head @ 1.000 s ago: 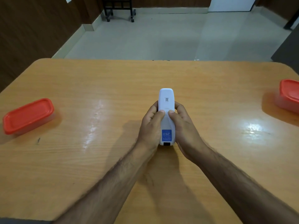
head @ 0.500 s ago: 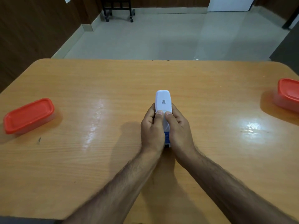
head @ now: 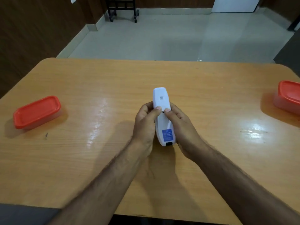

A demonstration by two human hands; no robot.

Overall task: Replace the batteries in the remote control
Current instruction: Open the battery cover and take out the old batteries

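Tilted a little since a moment ago: white remote control (head: 162,117), back side up, far end now leaning toward 11 o'clock, blue label showing again at the near end. Gripped at mid-table by left hand (head: 145,125) and right hand (head: 181,127), fingers curled round it, both thumbs pressing its back. Bare wooden table (head: 97,159) all around; red-lidded container (head: 37,112) at 9 o'clock, another red-lidded box (head: 288,96) at the 3 o'clock edge.

White remote control (head: 163,117), back side up with blue label, lengthwise above the table centre
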